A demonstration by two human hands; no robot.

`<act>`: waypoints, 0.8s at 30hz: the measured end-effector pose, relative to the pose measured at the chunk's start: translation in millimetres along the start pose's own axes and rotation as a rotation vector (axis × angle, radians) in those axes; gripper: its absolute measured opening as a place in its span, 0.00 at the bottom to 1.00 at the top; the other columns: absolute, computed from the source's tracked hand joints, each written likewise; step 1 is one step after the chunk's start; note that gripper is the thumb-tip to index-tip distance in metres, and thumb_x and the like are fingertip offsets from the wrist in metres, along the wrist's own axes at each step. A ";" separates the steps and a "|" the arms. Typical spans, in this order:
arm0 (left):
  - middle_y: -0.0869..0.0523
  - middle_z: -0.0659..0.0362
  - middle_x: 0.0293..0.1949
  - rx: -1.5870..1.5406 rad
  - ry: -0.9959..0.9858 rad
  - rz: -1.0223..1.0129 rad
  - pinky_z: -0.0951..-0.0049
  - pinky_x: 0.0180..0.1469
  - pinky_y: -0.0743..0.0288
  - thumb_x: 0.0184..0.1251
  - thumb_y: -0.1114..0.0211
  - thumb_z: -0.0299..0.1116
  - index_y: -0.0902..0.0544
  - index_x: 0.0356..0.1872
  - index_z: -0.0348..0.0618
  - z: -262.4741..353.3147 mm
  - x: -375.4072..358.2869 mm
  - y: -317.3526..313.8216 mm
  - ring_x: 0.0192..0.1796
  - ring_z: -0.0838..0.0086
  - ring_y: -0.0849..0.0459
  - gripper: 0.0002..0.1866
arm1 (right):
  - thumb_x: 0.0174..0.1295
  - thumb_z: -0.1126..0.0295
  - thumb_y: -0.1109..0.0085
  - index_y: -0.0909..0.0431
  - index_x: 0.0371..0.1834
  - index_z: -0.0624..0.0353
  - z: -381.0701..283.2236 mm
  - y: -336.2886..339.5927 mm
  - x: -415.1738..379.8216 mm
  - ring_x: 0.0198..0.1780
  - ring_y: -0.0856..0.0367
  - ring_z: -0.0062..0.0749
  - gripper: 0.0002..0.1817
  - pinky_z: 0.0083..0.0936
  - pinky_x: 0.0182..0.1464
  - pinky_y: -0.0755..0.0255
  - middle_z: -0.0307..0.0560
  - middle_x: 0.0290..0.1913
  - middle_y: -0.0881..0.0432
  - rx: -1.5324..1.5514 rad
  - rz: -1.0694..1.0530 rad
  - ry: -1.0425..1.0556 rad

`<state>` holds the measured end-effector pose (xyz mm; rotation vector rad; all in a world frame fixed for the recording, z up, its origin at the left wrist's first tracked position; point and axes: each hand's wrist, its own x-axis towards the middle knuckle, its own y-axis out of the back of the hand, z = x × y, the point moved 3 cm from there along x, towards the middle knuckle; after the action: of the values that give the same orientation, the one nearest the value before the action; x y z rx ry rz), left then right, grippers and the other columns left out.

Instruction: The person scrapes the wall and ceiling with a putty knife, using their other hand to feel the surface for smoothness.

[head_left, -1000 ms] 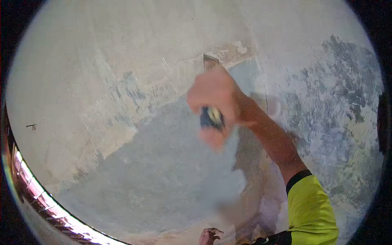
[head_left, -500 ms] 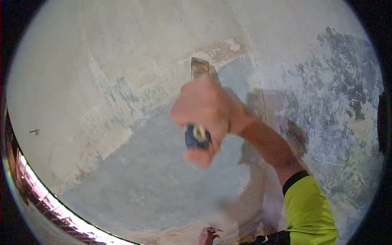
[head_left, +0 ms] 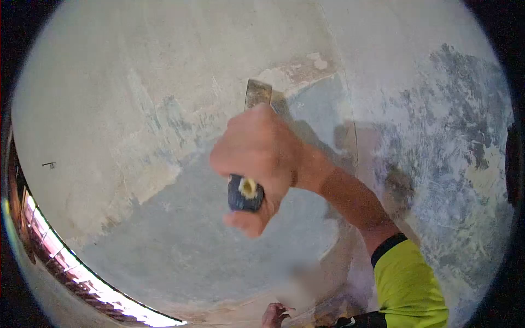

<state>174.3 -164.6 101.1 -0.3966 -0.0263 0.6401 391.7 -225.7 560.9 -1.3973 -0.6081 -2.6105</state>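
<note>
My right hand (head_left: 257,147) is closed around a scraper, its arm reaching in from the lower right in a yellow sleeve with a black cuff. Above the knuckles the flat metal blade of the scraper (head_left: 258,93) sticks out, close over the wall where pale coating borders bare grey. Below the fist shows the dark butt of the handle (head_left: 239,195) with a yellowish end. Only part of my left hand (head_left: 275,315) shows at the bottom edge, fingers loosely bent and apart, with nothing visible in them.
The wall (head_left: 219,240) fills most of the view, with a grey patch, pale coating and a mottled blue-grey area (head_left: 454,126) on the right. A small dark fixture (head_left: 50,165) sticks out at left. A bright slatted opening (head_left: 71,268) runs along the lower left.
My right hand and the scraper have shifted left and slightly down, the blade tilting a little to the right. My left hand stays low at the bottom edge.
</note>
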 end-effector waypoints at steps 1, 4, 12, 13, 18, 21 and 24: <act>0.18 0.57 0.43 -0.018 -0.019 0.011 0.68 0.44 0.26 0.71 0.46 0.58 0.23 0.48 0.45 0.0 1.0 -1.4 0.47 0.66 0.17 0.25 | 0.43 0.41 0.35 0.32 0.09 0.54 19.5 -3.8 -4.3 0.18 0.24 0.51 0.28 0.41 0.22 0.31 0.50 0.12 0.29 -0.020 -0.002 -0.035; 0.17 0.57 0.45 -0.064 -0.035 -0.001 0.68 0.45 0.26 0.71 0.46 0.58 0.23 0.50 0.45 -5.9 -0.8 7.6 0.48 0.66 0.17 0.25 | 0.48 0.40 0.40 0.35 0.12 0.53 16.9 -8.7 -8.6 0.15 0.31 0.41 0.29 0.36 0.19 0.36 0.42 0.12 0.35 0.017 0.040 -0.027; 0.17 0.58 0.46 -0.039 -0.022 0.030 0.67 0.46 0.28 0.72 0.46 0.55 0.23 0.49 0.48 -1.1 -20.1 -1.5 0.49 0.66 0.18 0.22 | 0.46 0.44 0.38 0.35 0.13 0.53 16.3 -13.1 -9.3 0.15 0.30 0.39 0.25 0.34 0.20 0.37 0.41 0.13 0.35 -0.038 0.075 0.006; 0.17 0.58 0.46 -0.048 -0.023 0.025 0.67 0.46 0.28 0.72 0.46 0.55 0.23 0.49 0.48 -1.0 -20.7 -0.3 0.49 0.66 0.17 0.21 | 0.47 0.45 0.38 0.35 0.13 0.53 16.2 -12.6 -9.1 0.15 0.31 0.39 0.25 0.34 0.20 0.37 0.41 0.13 0.35 -0.038 0.080 0.005; 0.17 0.59 0.45 -0.047 -0.004 0.087 0.65 0.46 0.28 0.73 0.46 0.53 0.23 0.49 0.50 -14.5 -22.5 9.0 0.49 0.67 0.17 0.19 | 0.46 0.45 0.38 0.35 0.13 0.53 39.1 -1.9 -16.3 0.15 0.32 0.40 0.25 0.34 0.19 0.38 0.41 0.12 0.36 -0.245 0.056 -0.070; 0.17 0.59 0.47 -0.115 0.013 0.063 0.64 0.47 0.28 0.73 0.46 0.52 0.23 0.49 0.50 -54.4 -8.8 34.4 0.49 0.67 0.18 0.18 | 0.46 0.45 0.38 0.35 0.13 0.52 17.5 8.5 -12.3 0.14 0.33 0.39 0.25 0.33 0.19 0.38 0.41 0.12 0.36 -0.043 0.108 0.042; 0.18 0.60 0.49 -0.122 -0.033 0.075 0.64 0.49 0.29 0.73 0.46 0.54 0.22 0.48 0.50 -25.4 -24.3 1.7 0.51 0.67 0.19 0.19 | 0.45 0.44 0.38 0.34 0.14 0.52 37.7 10.4 -18.6 0.15 0.32 0.39 0.24 0.34 0.20 0.38 0.41 0.13 0.36 -0.149 0.089 -0.035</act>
<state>157.4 -186.5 79.4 -0.5063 -0.0823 0.7210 434.3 -221.7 567.3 -1.4776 -0.3525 -2.6131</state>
